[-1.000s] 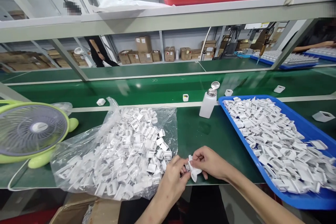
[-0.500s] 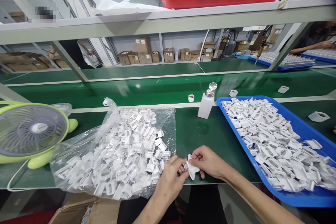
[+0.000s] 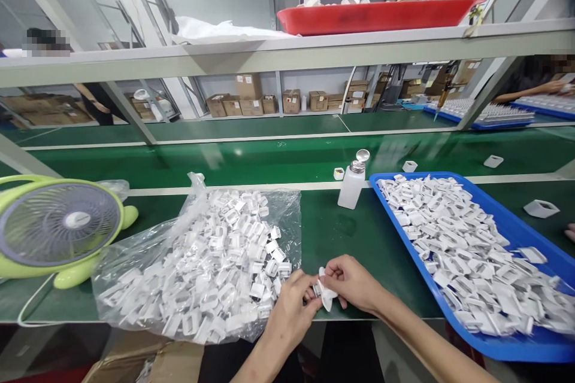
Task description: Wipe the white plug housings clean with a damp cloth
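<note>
Just above the bench's front edge, my left hand [image 3: 291, 305] pinches a small white plastic housing [image 3: 317, 289] between thumb and fingers. My right hand [image 3: 353, 281] grips a soft white cloth [image 3: 327, 299] and presses it against that housing. Fingers partly cover both the housing and the cloth. Left of my hands, a clear plastic bag [image 3: 287, 209] lies spread out beneath a heap of similar white housings [image 3: 224, 251]. On the right, a blue tray [image 3: 507, 350] holds a pile of white plastic parts [image 3: 467, 239].
A white pump bottle [image 3: 351, 188] stands behind my hands. At far left is a green fan [image 3: 76, 221]. Loose white pieces [image 3: 541, 209] dot the belt and bench. A red tray [image 3: 381, 17] rests on the overhead shelf [image 3: 224, 60]. Another person's hand [image 3: 570, 231] shows at the right edge.
The view has tilted up slightly, so everything sits lower. My hands stay together on the housing, with the cloth slightly shifted and folded differently. The co-worker at far left has moved left.
</note>
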Demonstrator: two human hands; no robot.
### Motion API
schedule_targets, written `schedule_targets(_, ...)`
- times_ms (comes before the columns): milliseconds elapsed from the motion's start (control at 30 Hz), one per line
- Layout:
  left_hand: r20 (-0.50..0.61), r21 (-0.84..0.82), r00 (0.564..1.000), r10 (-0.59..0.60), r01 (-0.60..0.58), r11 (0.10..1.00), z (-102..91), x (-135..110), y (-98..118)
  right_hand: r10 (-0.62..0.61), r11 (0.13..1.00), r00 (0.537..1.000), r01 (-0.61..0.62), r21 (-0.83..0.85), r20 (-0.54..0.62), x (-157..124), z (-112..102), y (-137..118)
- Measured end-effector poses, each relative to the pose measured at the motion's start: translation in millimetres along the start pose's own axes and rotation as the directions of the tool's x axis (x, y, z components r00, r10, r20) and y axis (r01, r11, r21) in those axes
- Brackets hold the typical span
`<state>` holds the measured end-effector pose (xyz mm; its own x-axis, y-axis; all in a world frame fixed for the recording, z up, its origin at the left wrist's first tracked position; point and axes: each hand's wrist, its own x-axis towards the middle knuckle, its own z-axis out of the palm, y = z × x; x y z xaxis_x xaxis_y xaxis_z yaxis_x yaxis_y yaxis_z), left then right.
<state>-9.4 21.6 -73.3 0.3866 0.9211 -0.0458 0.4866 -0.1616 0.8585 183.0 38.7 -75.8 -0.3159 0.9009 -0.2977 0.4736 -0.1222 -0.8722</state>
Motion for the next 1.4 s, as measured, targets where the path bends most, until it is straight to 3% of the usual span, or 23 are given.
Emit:
schedule_targets(333, -0.021, -0.010, 0.999, -0.025, 0.025, 1.000, 1.7, -0.5, -8.7, -0.109, 0.992, 0.994, 0.110, -0.053, 0.031, -23.4, -3.7, 3.3)
schedule_targets(533, -0.023, -0.024, 0.999, -0.021, 0.021, 0.999, 1.5, -0.5, -7.7, -0.161, 0.986, 0.985, 0.159, -0.052, -0.052, -29.8, 3.2, 7.5)
schedule_targets(767, -0.062, -0.022, 0.998, 0.000, -0.002, 1.000, 2.0, -3.8, -1.8, -0.085, 0.974, 0.984, 0.116, 0.196, -0.157, -23.0, -3.1, 23.5)
schedule_targets(967, -0.058, -0.188, 0.998, -0.022, 0.011, 0.982, 7.4, -11.6, 19.4, -0.005, 0.913, 0.935, 0.149, 0.380, -0.354, -52.9, -10.0, 15.9)
schedule_targets(1100, -0.012, -0.032, 1.000, -0.021, 0.020, 0.999, 16.3, -3.0, 34.1, 0.054, 0.855, 0.892, 0.192, 0.482, -0.450, -78.0, -12.0, 12.1)
schedule_targets(1233, 0.078, 0.148, 0.995, -0.066, 0.054, 0.987, 23.4, 24.1, 46.4, 0.097, 0.800, 0.870, 0.221, 0.558, -0.483, -89.1, -11.7, 17.0)
schedule_targets(1400, 0.125, 0.477, 0.992, -0.016, -0.046, 0.878, 32.6, 58.0, 65.6, 0.192, 0.717, 0.862, 0.202, 0.667, -0.468, -83.8, -6.0, 34.6)
